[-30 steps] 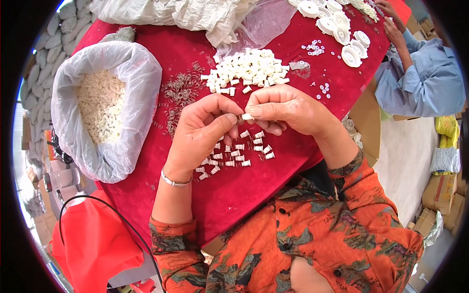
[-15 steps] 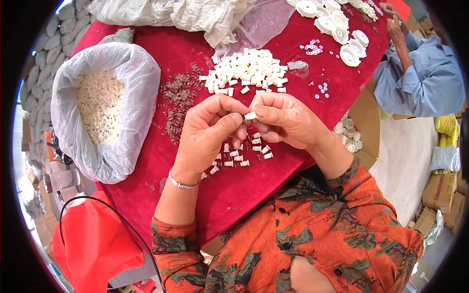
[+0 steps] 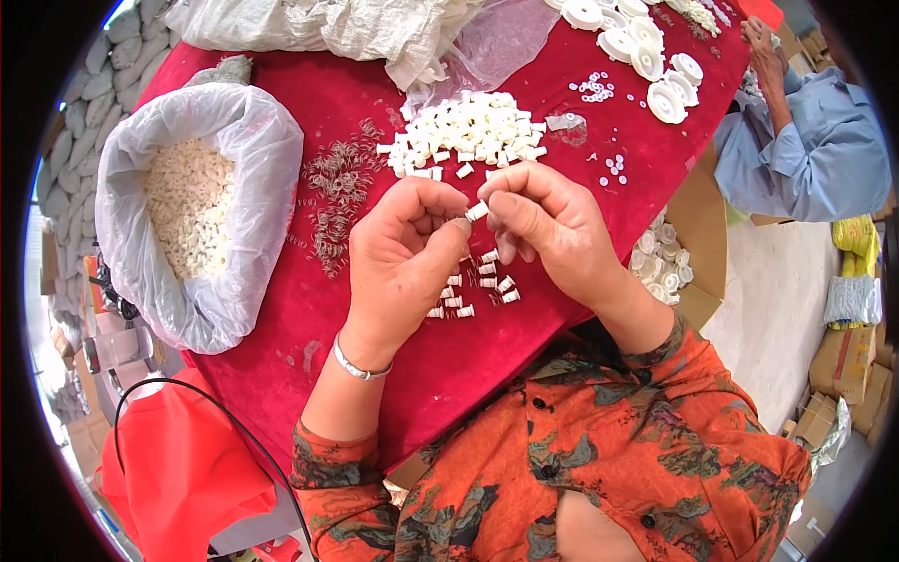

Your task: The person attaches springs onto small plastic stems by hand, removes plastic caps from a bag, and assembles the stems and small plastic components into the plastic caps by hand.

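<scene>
Between my fingertips, over the red-covered table, is a small white plastic spool-shaped piece point(image 3: 478, 212). My right hand point(image 3: 560, 229) pinches its upper end between thumb and fingers. At its lower end are the thumb and forefinger of my left hand point(image 3: 401, 258), closed on it; any smaller part there is hidden. Below my hands lie several similar white pieces with thin wire springs point(image 3: 487, 281), partly covered by my left hand. Beyond my hands rises a heap of loose white pieces point(image 3: 473, 129). A tangle of small metal springs point(image 3: 334, 192) spreads left of it.
At left stands a plastic-lined sack point(image 3: 201, 304) of small cream-coloured parts. White round discs point(image 3: 646, 47) and small washers point(image 3: 596, 87) lie at the far right. A cardboard box point(image 3: 704, 245) of white parts adjoins the table. A co-worker in a blue shirt point(image 3: 810, 155) sits at right.
The white piece has tilted, its right end now higher. My right hand has turned slightly, and my left fingers have spread a little around the lower end.
</scene>
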`<action>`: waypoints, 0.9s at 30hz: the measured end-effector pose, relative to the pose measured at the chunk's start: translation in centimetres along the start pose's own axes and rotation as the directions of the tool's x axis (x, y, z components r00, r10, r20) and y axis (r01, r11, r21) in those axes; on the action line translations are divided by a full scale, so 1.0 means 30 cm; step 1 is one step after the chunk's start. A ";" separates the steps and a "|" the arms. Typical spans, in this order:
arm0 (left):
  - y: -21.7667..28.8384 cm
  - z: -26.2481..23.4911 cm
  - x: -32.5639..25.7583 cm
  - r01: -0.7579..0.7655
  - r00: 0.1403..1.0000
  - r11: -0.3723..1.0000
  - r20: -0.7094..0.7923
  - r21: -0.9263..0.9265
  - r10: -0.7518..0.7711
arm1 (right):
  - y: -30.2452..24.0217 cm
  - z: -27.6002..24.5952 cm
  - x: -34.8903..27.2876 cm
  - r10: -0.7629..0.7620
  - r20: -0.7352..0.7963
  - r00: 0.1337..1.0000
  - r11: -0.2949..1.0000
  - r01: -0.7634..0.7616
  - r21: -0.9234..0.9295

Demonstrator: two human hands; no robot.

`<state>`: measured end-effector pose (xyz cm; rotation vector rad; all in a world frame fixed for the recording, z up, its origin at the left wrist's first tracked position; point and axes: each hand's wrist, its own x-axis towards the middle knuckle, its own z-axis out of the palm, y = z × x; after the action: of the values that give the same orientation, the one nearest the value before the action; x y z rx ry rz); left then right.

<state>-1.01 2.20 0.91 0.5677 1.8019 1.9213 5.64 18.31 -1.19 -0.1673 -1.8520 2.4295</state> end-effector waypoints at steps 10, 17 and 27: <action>-0.047 0.027 0.003 -0.309 0.909 0.795 -0.083 0.521 0.408 | 0.039 0.012 0.012 -0.600 0.150 0.786 0.481 0.504 -0.718; -0.055 0.028 0.012 -0.391 0.867 0.691 -0.009 0.608 0.498 | 0.062 0.045 -0.021 -0.603 0.136 0.786 0.499 0.504 -0.705; -0.101 0.060 0.007 -0.463 0.862 0.387 0.303 0.798 0.406 | 0.009 -0.100 0.017 -0.273 0.223 0.936 0.488 0.335 -0.806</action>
<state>-0.03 3.94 -1.98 1.5534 2.7198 1.0326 5.54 21.18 -2.27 0.1912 -2.6398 1.1385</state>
